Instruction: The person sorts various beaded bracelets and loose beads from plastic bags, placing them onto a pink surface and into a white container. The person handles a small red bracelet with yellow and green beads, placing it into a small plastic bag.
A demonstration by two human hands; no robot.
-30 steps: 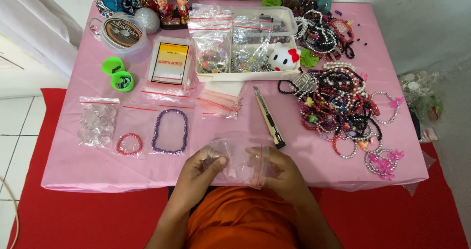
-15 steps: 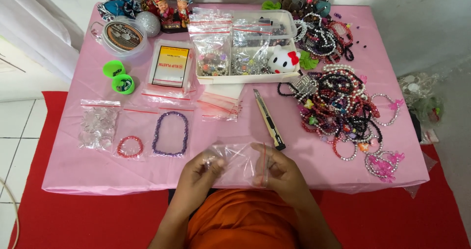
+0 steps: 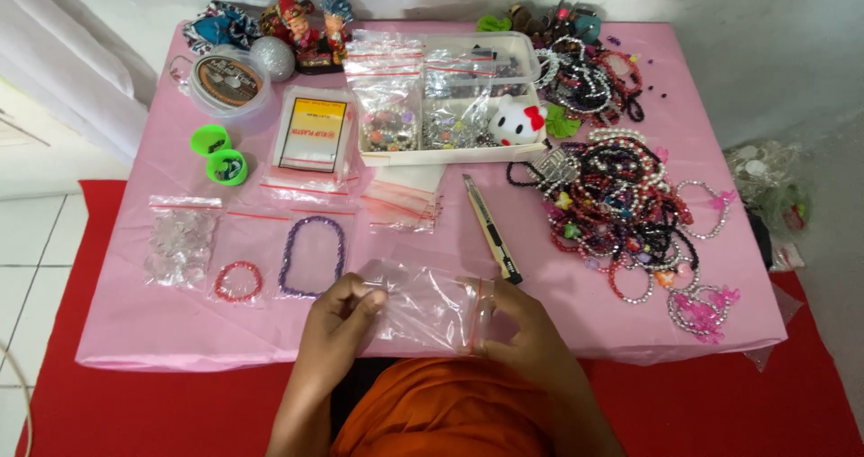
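Worktop (image 3: 162, 331): I see pink cloth, with the clear bag at its near edge.
Bag (image 3: 432, 309): clear, crinkled plastic, red zip strip at its right end, held flat between both hands.
Left hand (image 3: 337, 318): fingers curled shut, pinching the bag's left end.
Right hand (image 3: 522, 331): fingers closed on the zip end, knuckles up.

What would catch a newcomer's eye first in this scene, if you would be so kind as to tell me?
Probably the big tangled heap of beaded bracelets on the right of the pink table. Next, at the near edge, the left hand and right hand hold a clear zip bag between them. A purple bead bracelet and a small red one lie bagged to their left.
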